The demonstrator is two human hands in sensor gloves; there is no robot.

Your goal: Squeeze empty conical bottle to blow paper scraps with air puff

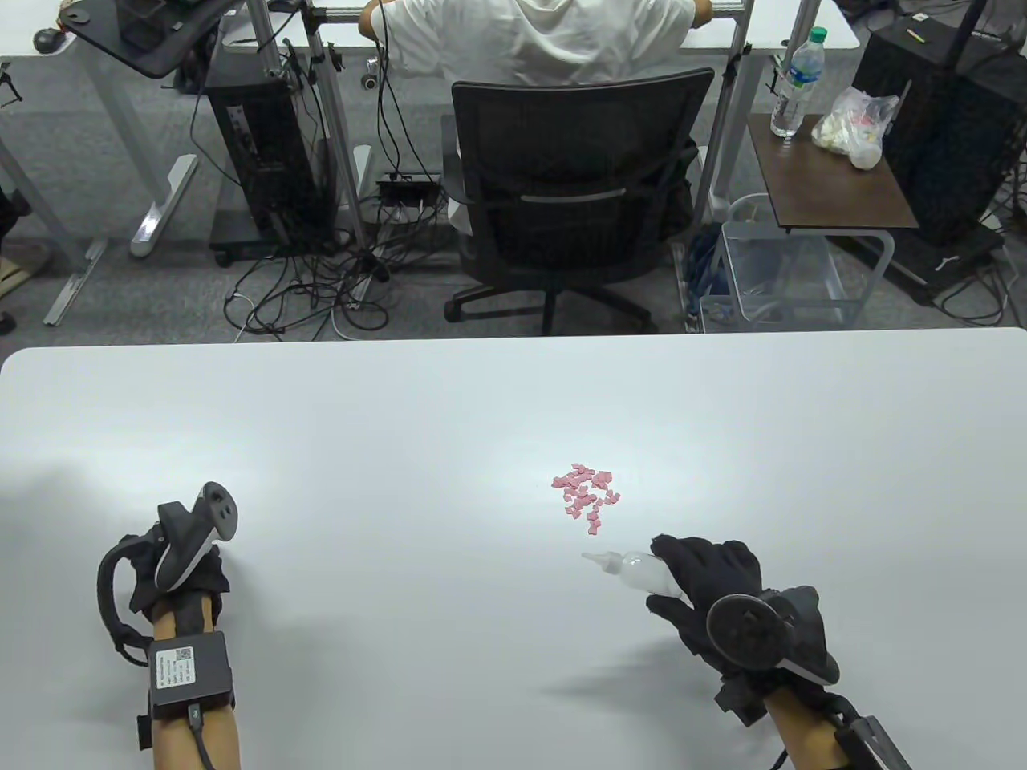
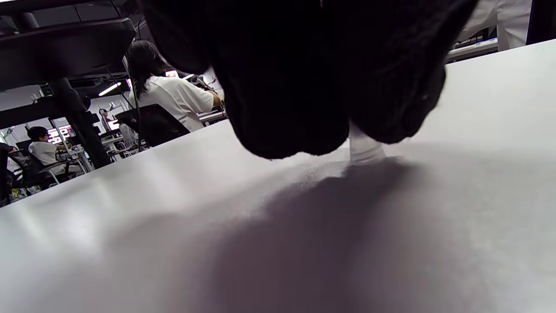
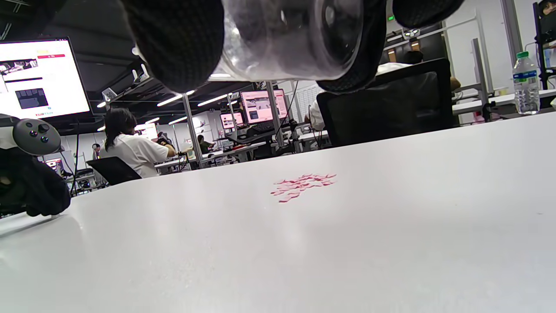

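Observation:
My right hand (image 1: 663, 577) grips a translucent conical bottle (image 1: 638, 568) low over the white table (image 1: 401, 417). Its nozzle (image 1: 592, 557) points up-left at a small pile of pink paper scraps (image 1: 586, 492), a short gap away. In the right wrist view the bottle's base (image 3: 286, 39) sits between my gloved fingers (image 3: 182, 43), and the scraps (image 3: 302, 184) lie ahead on the table. My left hand (image 1: 210, 579) rests on the table at the left, curled and holding nothing. In the left wrist view its fingers (image 2: 286, 95) touch the tabletop.
The table's far edge (image 1: 513, 337) runs across the middle of the table view. Beyond it are a black office chair (image 1: 578, 192), a seated person, cables and a side table with a water bottle (image 1: 794, 80).

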